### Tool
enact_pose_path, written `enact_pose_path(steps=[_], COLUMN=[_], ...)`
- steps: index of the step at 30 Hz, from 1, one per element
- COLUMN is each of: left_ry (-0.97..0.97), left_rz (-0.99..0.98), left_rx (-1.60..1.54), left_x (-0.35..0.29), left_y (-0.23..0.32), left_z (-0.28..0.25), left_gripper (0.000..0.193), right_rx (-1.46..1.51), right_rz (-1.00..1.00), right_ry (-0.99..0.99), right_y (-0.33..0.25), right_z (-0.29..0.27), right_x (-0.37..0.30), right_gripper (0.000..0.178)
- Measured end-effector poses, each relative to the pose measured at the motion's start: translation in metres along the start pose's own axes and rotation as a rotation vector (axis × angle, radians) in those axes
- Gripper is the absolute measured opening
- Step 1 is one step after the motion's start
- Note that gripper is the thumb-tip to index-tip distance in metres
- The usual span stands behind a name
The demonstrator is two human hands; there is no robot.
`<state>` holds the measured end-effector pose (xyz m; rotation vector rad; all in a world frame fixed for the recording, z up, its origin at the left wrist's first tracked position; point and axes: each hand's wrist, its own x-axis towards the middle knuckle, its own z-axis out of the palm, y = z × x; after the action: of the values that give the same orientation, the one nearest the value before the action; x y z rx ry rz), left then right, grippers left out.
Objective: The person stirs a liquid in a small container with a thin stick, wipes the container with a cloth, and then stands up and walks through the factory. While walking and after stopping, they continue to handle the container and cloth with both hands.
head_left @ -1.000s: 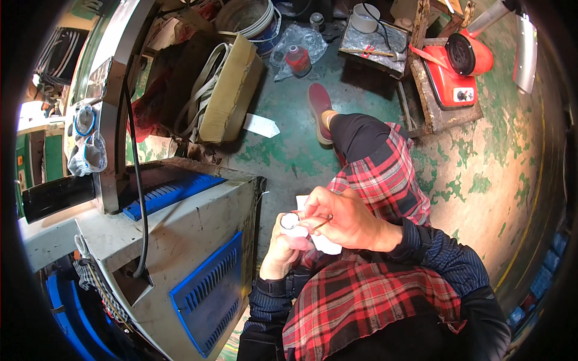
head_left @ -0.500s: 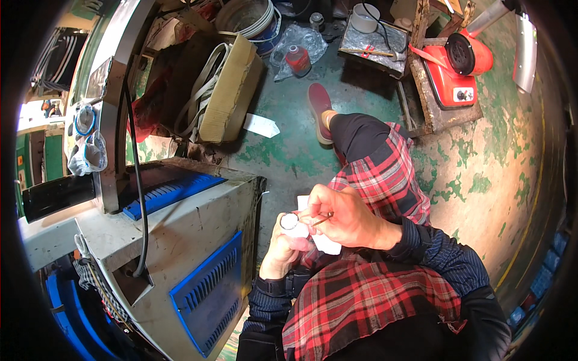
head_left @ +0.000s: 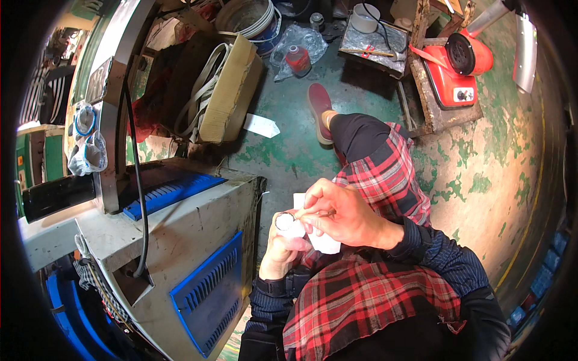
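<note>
My left hand [head_left: 279, 254] is closed around a small white piece with a round, dark-rimmed end [head_left: 285, 221] facing up. Against it, my right hand [head_left: 356, 218] pinches a thin brownish stick-like tool [head_left: 327, 213], whose tip is by the round rim. Fingers cover much of the tool, and whether its tip touches the piece I cannot tell. A white sheet, paper or cloth [head_left: 326, 243], lies beneath the right fingers beside the piece. Both hands are held close together above my lap, over a red and black plaid apron [head_left: 367, 295].
A pale machine cabinet [head_left: 174, 210] with blue vented panels stands close on the left. Ahead are a cardboard box [head_left: 232, 90], a red bottle [head_left: 297, 60] on clear plastic and a low metal-topped stand [head_left: 373, 48]. A red device [head_left: 448, 81] sits on a wooden stand at right.
My right hand has shifted slightly, its fingers now bent higher over the thin tool. The white piece in my left hand has moved a little to the left.
</note>
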<state>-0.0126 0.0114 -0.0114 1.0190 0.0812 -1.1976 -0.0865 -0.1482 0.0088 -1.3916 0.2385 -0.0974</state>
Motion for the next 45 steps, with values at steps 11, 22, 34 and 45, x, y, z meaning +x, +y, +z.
enact_pose_path(steps=[11,22,34,45], left_ry=[0.159,0.152,0.379,0.457], left_rz=[0.267,0.533,0.736,0.716], left_rx=[0.701,1.150,1.493,1.529], left_x=[0.002,0.004,0.001,0.000], left_y=[0.013,0.023,0.023,0.019], left_z=[-0.008,-0.002,0.018,0.013], left_gripper=[0.025,0.018,0.016,0.015], right_rx=[-0.002,-0.005,-0.410,-0.237], right_rz=[-0.012,-0.021,-0.158,-0.065], right_ry=[0.018,0.060,0.160,0.139], right_y=[-0.007,0.009,0.002,-0.002], right_z=[-0.003,0.000,0.005,0.005], right_x=[-0.004,-0.003,-0.004,-0.001], right_gripper=[0.023,0.026,0.033,0.038])
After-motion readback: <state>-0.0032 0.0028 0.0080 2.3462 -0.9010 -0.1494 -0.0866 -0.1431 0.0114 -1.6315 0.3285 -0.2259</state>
